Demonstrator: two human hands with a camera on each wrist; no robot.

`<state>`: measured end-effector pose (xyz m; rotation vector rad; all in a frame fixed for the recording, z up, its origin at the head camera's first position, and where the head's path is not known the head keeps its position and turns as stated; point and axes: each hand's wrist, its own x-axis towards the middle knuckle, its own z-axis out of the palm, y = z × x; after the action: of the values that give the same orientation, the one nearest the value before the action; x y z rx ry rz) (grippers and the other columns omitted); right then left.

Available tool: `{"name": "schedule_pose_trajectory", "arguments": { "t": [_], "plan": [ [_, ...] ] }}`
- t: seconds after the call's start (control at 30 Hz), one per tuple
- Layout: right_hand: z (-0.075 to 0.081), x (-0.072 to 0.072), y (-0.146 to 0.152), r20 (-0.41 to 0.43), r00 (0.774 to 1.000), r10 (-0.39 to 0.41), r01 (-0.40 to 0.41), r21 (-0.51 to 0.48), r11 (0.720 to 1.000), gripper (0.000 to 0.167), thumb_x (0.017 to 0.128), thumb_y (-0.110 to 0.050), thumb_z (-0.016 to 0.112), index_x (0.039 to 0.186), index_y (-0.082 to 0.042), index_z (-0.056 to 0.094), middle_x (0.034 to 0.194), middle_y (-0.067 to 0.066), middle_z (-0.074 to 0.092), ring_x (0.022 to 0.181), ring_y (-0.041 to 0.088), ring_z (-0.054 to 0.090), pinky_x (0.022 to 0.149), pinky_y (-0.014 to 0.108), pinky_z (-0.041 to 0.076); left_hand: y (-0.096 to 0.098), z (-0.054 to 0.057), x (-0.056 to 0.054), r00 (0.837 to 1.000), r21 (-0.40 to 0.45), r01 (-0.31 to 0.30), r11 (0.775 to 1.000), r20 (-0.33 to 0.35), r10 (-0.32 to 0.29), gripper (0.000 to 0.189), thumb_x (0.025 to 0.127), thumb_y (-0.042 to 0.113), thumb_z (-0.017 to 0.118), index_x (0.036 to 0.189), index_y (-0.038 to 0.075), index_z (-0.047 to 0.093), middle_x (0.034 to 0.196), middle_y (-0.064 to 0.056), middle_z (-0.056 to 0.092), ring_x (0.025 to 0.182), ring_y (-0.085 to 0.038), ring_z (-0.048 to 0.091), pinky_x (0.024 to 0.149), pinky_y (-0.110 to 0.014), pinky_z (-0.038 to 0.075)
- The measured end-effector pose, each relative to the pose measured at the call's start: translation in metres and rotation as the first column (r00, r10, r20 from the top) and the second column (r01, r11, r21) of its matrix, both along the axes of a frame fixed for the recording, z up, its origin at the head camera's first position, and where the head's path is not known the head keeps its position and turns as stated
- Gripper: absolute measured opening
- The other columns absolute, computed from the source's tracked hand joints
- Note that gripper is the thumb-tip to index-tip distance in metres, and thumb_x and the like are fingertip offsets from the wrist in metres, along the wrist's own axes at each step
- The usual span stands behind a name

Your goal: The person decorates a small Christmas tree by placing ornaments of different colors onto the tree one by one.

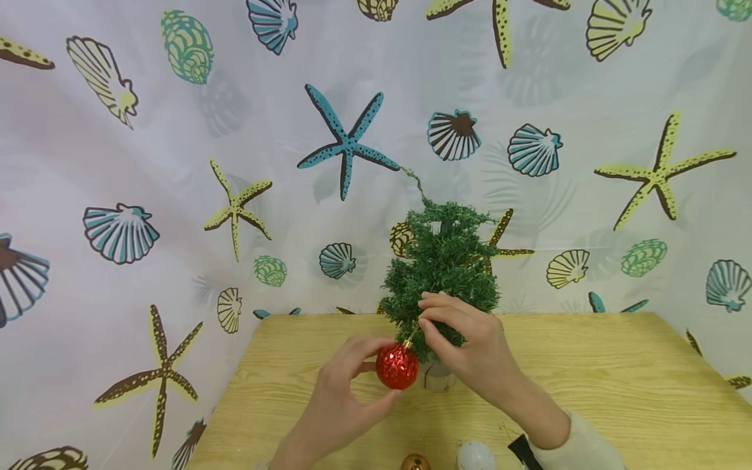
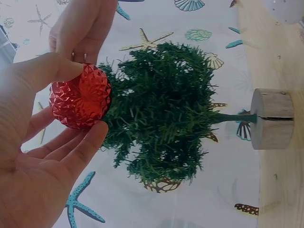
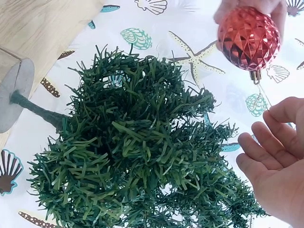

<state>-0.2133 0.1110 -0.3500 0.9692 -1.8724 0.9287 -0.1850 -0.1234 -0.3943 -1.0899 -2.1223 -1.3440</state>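
Note:
A shiny red faceted Christmas bauble (image 1: 397, 367) with a gold cap is held between the thumb and fingers of my left hand (image 1: 343, 401). From its cap runs a thin gold string loop (image 3: 261, 91), which my right hand (image 1: 478, 349) pinches between thumb and forefinger. Just behind both hands stands a small green artificial Christmas tree (image 1: 446, 254), with a round wooden base (image 2: 273, 118). The bauble is in front of the tree's lower left side in the head view. Its top tip bends to the left.
On the wooden table (image 1: 282, 365) near the front edge lie a copper-coloured bauble (image 1: 416, 462) and a white bauble (image 1: 476, 456). A black object (image 1: 525, 452) lies partly under my right forearm. Behind the table hangs a white curtain (image 1: 364, 222) printed with shells and starfish.

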Motion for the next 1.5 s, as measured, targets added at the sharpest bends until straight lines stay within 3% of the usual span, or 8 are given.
{"name": "schedule_pose_trajectory", "arguments": {
  "t": [0.2,0.4,0.5,0.67,0.9,1.13,1.37,1.5],
  "plan": [
    [-0.001,0.003,-0.003,0.034,0.999,0.034,-0.034,0.007,0.999,0.006,0.098,-0.007,0.073,0.099,-0.007,0.079,0.115,0.012,0.079,0.114,0.031,0.075,0.109,0.018,0.048,0.004,-0.009,-0.001,0.998,-0.013,0.021,1.000,0.062,-0.020,0.070,0.084,0.000,0.086,0.146,0.008,0.056,0.138,-0.006,0.062,0.122,-0.018,0.065,0.094,-0.031,0.062],
    [0.000,0.005,-0.006,-0.004,0.999,0.043,-0.043,0.001,0.999,0.009,0.100,-0.011,0.071,0.101,-0.008,0.079,0.114,0.011,0.079,0.111,0.031,0.076,0.109,0.017,0.048,0.007,-0.010,-0.001,0.999,-0.051,0.006,0.999,0.051,-0.003,0.068,0.085,0.000,0.085,0.146,0.008,0.057,0.139,-0.006,0.063,0.119,-0.019,0.067,0.092,-0.030,0.062],
    [0.000,0.006,-0.006,0.000,0.999,0.054,-0.054,-0.008,0.999,0.008,0.094,-0.003,0.075,0.100,-0.007,0.079,0.112,0.011,0.079,0.112,0.032,0.076,0.111,0.019,0.048,0.006,-0.008,-0.001,0.998,-0.077,0.005,0.997,0.066,0.000,0.068,0.086,0.003,0.085,0.147,0.010,0.056,0.140,-0.006,0.062,0.121,-0.020,0.065,0.093,-0.029,0.062],
    [0.000,0.006,-0.007,0.015,0.998,0.055,-0.054,-0.010,0.998,0.023,0.083,0.008,0.078,0.099,-0.008,0.079,0.108,0.010,0.080,0.113,0.032,0.075,0.112,0.021,0.047,0.006,-0.003,-0.002,0.997,-0.124,0.007,0.992,0.081,0.003,0.068,0.089,0.010,0.084,0.150,0.015,0.055,0.145,-0.003,0.061,0.128,-0.020,0.063,0.095,-0.030,0.060],
    [0.001,0.008,-0.006,0.042,0.998,0.053,-0.053,-0.002,0.999,0.025,0.082,0.010,0.078,0.098,-0.010,0.079,0.104,0.005,0.080,0.114,0.032,0.075,0.112,0.021,0.048,0.015,0.003,-0.009,0.998,-0.088,-0.065,0.994,-0.014,0.064,0.044,0.101,0.019,0.073,0.143,0.018,0.061,0.137,-0.002,0.067,0.120,-0.017,0.067,0.089,-0.029,0.060],
    [0.000,0.010,-0.007,0.060,0.996,0.059,-0.060,0.024,0.998,0.028,0.083,0.008,0.079,0.099,-0.014,0.079,0.102,0.000,0.079,0.114,0.031,0.073,0.107,0.019,0.051,0.027,0.010,-0.016,0.980,0.019,-0.117,0.993,-0.163,0.118,0.023,0.102,0.012,0.070,0.125,0.014,0.072,0.118,-0.004,0.072,0.100,-0.016,0.068,0.082,-0.028,0.058],
    [-0.003,0.011,-0.005,0.075,0.996,0.042,-0.047,0.061,0.997,0.025,0.085,0.005,0.080,0.099,-0.017,0.080,0.097,-0.005,0.079,0.112,0.026,0.072,0.100,0.038,0.059,0.033,0.010,-0.020,0.977,0.082,-0.122,0.989,-0.164,0.134,0.009,0.099,0.007,0.072,0.106,0.010,0.078,0.107,-0.004,0.070,0.091,-0.016,0.068,0.075,-0.025,0.059],
    [-0.005,0.011,-0.004,0.070,0.997,0.043,-0.047,0.066,0.997,0.027,0.084,0.005,0.080,0.099,-0.017,0.080,0.097,-0.004,0.079,0.109,0.024,0.072,0.099,0.035,0.059,0.034,0.009,-0.021,0.981,0.084,-0.134,0.987,-0.132,0.144,0.007,0.098,0.007,0.073,0.101,0.011,0.079,0.106,-0.003,0.071,0.088,-0.016,0.069,0.073,-0.027,0.059]
  ]
}}
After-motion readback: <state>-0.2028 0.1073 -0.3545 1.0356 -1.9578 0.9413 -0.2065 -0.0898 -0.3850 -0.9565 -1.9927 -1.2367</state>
